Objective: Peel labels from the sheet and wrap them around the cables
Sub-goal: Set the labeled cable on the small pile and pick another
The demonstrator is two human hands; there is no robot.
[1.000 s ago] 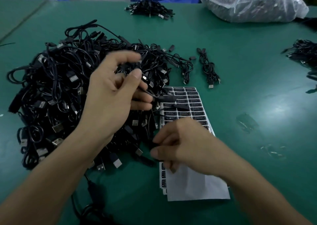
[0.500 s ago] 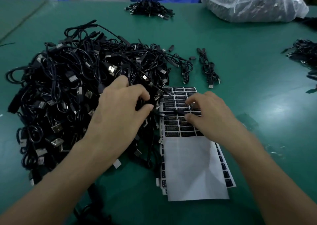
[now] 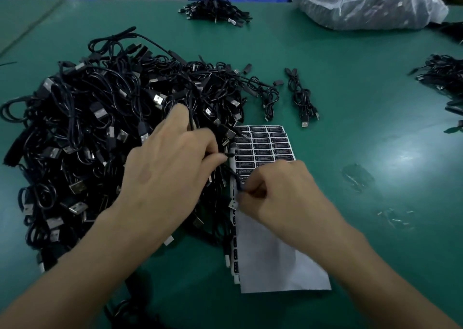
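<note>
A big tangled heap of black USB cables (image 3: 95, 133) covers the left of the green table. To its right lies a sheet of black labels (image 3: 265, 143), its near part bare white backing (image 3: 270, 261). My left hand (image 3: 165, 175) rests at the heap's right edge and pinches a thin black cable (image 3: 226, 156) between thumb and fingers. My right hand (image 3: 283, 193) sits over the sheet's middle with curled fingers, pinching the same cable lower down near the sheet's left edge. Whether a label is between those fingers is hidden.
One coiled cable (image 3: 302, 100) lies apart, right of the heap. More cable bundles sit at the far centre (image 3: 215, 11) and the right edge (image 3: 443, 78). A clear plastic bag of goods (image 3: 363, 1) stands at the back right. Small scraps (image 3: 395, 217) lie right of the sheet.
My right hand has pulled back toward me over the sheet and closed on the cable. My left hand shifted slightly forward and right, still pinching the cable at the heap's edge.
</note>
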